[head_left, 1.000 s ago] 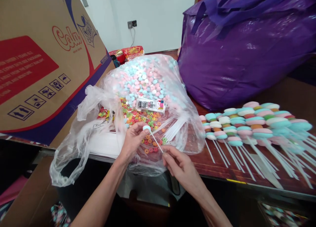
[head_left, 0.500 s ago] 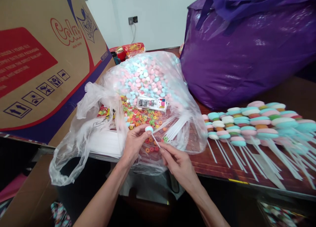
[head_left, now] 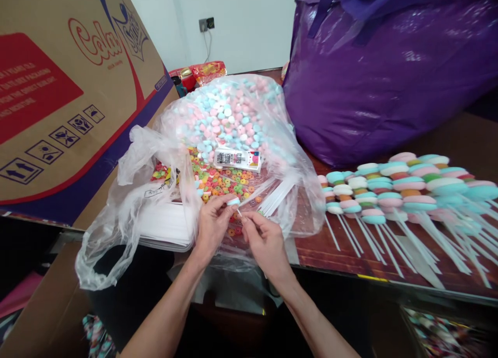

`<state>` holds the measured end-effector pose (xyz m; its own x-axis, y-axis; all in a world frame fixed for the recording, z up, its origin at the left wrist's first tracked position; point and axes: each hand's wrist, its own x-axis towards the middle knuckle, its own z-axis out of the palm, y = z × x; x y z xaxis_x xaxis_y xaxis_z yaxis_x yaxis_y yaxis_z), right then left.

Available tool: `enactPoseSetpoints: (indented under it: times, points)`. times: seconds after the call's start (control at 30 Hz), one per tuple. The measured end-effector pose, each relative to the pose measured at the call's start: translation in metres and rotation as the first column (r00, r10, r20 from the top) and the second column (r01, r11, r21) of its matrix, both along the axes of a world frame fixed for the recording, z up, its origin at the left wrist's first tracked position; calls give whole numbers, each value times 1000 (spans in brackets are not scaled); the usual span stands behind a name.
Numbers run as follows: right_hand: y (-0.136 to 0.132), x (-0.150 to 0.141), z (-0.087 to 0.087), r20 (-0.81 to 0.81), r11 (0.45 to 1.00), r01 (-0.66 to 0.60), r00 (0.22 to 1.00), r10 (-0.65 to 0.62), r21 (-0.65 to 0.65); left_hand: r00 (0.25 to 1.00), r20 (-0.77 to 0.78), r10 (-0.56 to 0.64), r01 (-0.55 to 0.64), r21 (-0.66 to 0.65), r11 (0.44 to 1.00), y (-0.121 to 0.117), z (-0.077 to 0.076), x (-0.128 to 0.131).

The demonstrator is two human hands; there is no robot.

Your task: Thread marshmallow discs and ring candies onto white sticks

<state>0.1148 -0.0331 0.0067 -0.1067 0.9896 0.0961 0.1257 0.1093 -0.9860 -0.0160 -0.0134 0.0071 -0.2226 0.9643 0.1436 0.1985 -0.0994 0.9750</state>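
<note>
Left hand (head_left: 213, 224) pinches a small white-and-blue candy (head_left: 233, 201) at its fingertips, centre of frame. Right hand (head_left: 266, 241), fingers closed, grips the thin stick (head_left: 239, 212) just below it. Ring candies (head_left: 225, 182) lie beyond; assembled candy sticks (head_left: 412, 192) occupy right of frame.

Glossy, wrinkled purple bag (head_left: 389, 83), probably plastic; matt cardboard box (head_left: 50, 88).
</note>
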Motion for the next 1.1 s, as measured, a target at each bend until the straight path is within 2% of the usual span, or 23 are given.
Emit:
enactPoseSetpoints:
  times: [0.13,0.23,0.3,0.4,0.5,0.6,0.63,0.7,0.8,0.93,1.03,1.1]
  points:
    - [8,0,-4,61,998,32,997,-35,50,994,-73,-77,76,-10,997,-6,9,3]
    - [9,13,-5,151,999,12,988,-18,45,962,-255,-96,94,-22,995,-12,11,3]
    - [7,25,-6,210,999,10,977,-17,38,876,-470,-107,89,-59,994,-14,9,4]
    - [2,39,-8,242,999,24,970,-31,29,661,-739,-130,44,-136,990,-15,8,7]
    - [-2,43,-11,239,1000,17,971,-21,17,496,-848,-188,28,-200,979,-12,10,8]
    - [-4,41,-14,247,1000,6,969,-12,25,402,-870,-286,131,-255,958,-8,15,5]
    - [-4,41,-14,250,1000,3,968,-10,27,396,-863,-313,173,-265,949,-7,16,3]
    - [-5,40,-15,247,1000,0,969,-7,27,432,-836,-339,206,-274,939,-7,17,-2]
    - [-7,40,-15,245,1000,-14,969,7,25,499,-804,-322,177,-269,947,-9,17,-7]
    - [-8,40,-14,265,999,-31,964,23,26,500,-795,-344,231,-260,938,-11,18,-9]
    - [-8,39,-14,273,999,-34,962,25,28,514,-792,-331,210,-258,943,-7,17,-7]
    - [-8,40,-13,272,999,-34,962,23,34,577,-758,-305,187,-241,952,-2,15,-7]
